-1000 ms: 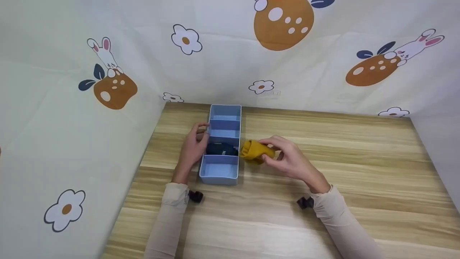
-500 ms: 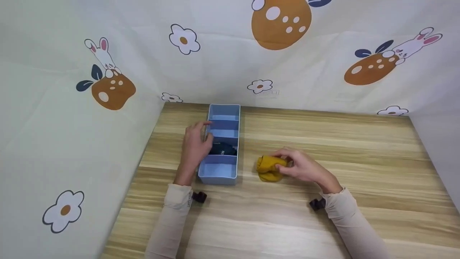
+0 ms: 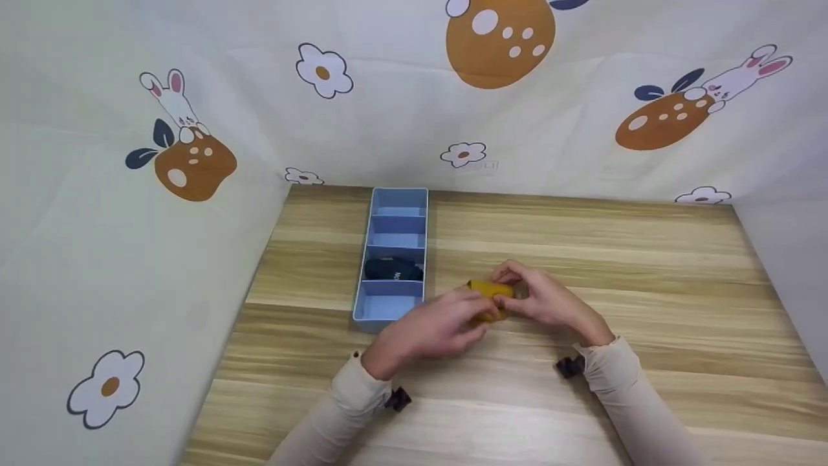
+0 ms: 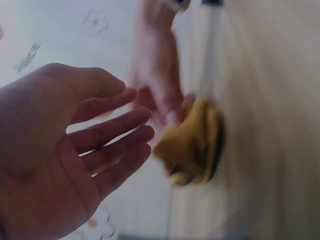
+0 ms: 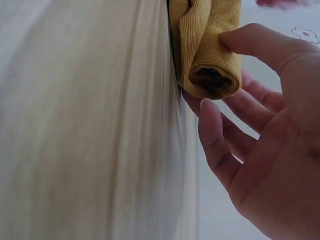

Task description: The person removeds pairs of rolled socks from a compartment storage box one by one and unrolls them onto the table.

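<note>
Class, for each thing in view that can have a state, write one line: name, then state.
Yellow roll: rolled up, hollow end showing.
Right hand: thumb and fingers gripping the yellow roll.
Left hand: fingers extended close to the roll; contact unclear.
Blue box: upright, uncovered.
Dark bundle: lying in the box's second compartment from the person.

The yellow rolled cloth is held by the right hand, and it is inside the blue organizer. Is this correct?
Not inside: the head view shows the yellow rolled cloth outside the blue organizer, to its right. The right hand does hold it.
</note>
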{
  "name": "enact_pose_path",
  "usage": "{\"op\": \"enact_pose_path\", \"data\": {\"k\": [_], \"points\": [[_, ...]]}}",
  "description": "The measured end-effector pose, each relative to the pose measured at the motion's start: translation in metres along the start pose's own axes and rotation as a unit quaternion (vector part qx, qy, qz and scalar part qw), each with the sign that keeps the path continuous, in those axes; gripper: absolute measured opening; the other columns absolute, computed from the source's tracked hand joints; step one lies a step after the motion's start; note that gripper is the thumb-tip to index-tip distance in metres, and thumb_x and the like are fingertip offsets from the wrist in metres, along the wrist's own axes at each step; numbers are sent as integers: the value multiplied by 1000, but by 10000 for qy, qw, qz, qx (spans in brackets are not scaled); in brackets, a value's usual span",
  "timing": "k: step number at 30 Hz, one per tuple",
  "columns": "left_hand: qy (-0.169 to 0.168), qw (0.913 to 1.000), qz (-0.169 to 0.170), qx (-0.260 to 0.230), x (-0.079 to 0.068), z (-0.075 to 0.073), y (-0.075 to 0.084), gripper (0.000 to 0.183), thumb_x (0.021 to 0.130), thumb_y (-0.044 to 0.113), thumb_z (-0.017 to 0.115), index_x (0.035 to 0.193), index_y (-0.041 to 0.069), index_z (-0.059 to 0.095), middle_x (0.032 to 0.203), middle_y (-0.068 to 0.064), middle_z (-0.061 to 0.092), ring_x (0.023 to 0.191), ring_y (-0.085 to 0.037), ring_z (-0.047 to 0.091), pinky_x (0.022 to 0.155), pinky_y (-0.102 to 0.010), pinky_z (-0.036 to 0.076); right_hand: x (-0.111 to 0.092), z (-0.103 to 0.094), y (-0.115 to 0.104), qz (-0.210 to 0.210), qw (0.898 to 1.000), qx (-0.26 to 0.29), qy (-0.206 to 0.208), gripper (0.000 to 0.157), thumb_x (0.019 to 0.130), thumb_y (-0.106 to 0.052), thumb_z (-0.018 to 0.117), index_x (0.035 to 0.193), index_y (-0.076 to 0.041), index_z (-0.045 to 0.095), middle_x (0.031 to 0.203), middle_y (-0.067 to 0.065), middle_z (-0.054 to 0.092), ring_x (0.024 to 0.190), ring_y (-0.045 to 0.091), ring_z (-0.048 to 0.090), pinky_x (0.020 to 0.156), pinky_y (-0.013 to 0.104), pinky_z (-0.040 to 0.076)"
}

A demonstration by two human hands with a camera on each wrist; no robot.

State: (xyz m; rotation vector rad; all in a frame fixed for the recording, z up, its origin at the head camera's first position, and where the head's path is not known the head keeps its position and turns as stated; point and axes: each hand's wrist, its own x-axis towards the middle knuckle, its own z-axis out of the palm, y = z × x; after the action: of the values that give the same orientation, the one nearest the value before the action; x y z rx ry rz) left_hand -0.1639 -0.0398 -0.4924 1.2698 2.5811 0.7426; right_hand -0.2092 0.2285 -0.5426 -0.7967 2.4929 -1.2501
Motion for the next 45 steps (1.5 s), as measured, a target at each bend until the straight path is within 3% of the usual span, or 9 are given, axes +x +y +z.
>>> {"op": "enact_pose_path", "data": {"k": [2, 5, 10, 15, 21, 26, 33, 41, 45], "points": [[-196, 9995, -57, 221, 2, 12, 5, 33, 108, 26, 65, 138, 14, 71, 139, -4, 70, 125, -14, 68, 108, -32, 57, 0, 1, 0, -7, 10000, 46, 6, 27, 101, -22, 79, 125, -18, 67, 125, -2, 76, 123, 20, 72, 109, 47, 55], [-211, 9981, -240, 531, 3, 26, 7, 35, 107, 27, 67, 139, 12, 70, 140, -5, 67, 124, -16, 67, 107, -33, 58, 1, 1, -1, 92, 9999, 31, 32, 23, 101, -23, 79, 122, -21, 69, 126, -3, 77, 124, 20, 71, 113, 50, 52], [-217, 9963, -424, 712, 4, 36, 9, 36, 106, 27, 68, 138, 8, 68, 143, -8, 64, 124, -20, 66, 108, -35, 58, 2, 2, -2, 193, 9995, -91, 234, 21, 98, -24, 82, 118, -24, 75, 123, -6, 78, 121, 18, 71, 114, 50, 50], [-266, 9933, -242, 1103, 4, 41, 10, 34, 106, 26, 67, 137, 10, 69, 139, -8, 65, 122, -20, 65, 106, -33, 58, 2, 3, -4, 101, 9980, -314, 544, 22, 94, -21, 86, 115, -24, 79, 122, -7, 78, 121, 18, 71, 110, 49, 53], [-4, 9867, 161, 1616, 0, 45, 13, 25, 106, 26, 68, 127, 15, 75, 129, -7, 69, 118, -21, 66, 105, -31, 58, 2, 5, -9, -61, 9945, -779, 698, 17, 96, -19, 84, 111, -28, 82, 118, -8, 77, 115, 18, 71, 104, 48, 57], [92, 9888, 249, 1470, 3, 47, 10, 21, 108, 19, 65, 125, 14, 76, 125, -5, 72, 114, -18, 68, 103, -29, 58, 4, 7, -12, -179, 9920, -1128, 529, 24, 99, -22, 81, 123, -23, 82, 126, -3, 77, 119, 22, 72, 106, 49, 58], [173, 9951, 71, 971, 10, 50, -2, 40, 94, -11, 71, 124, 15, 75, 131, 0, 74, 120, -12, 69, 104, -24, 57, 6, 9, -14, -204, 9880, -1489, 355, 46, 94, -22, 86, 138, -13, 74, 136, 6, 72, 123, 26, 69, 109, 49, 56], [435, 9918, 227, 1177, 15, 53, -7, 29, 99, -6, 66, 118, 14, 73, 123, 0, 73, 116, -15, 69, 103, -25, 56, 10, 11, -16, -48, 9829, -1604, 901, 25, 99, -22, 82, 123, -20, 73, 125, -2, 74, 114, 21, 72, 97, 48, 60], [518, 9898, 156, 1317, 14, 55, -7, 21, 103, 4, 67, 120, 15, 74, 128, -2, 70, 117, -19, 67, 103, -27, 57, 11, 11, -15, -94, 9806, -1776, 823, 32, 100, -19, 80, 132, -18, 76, 131, 0, 70, 118, 24, 70, 99, 48, 60]]}}
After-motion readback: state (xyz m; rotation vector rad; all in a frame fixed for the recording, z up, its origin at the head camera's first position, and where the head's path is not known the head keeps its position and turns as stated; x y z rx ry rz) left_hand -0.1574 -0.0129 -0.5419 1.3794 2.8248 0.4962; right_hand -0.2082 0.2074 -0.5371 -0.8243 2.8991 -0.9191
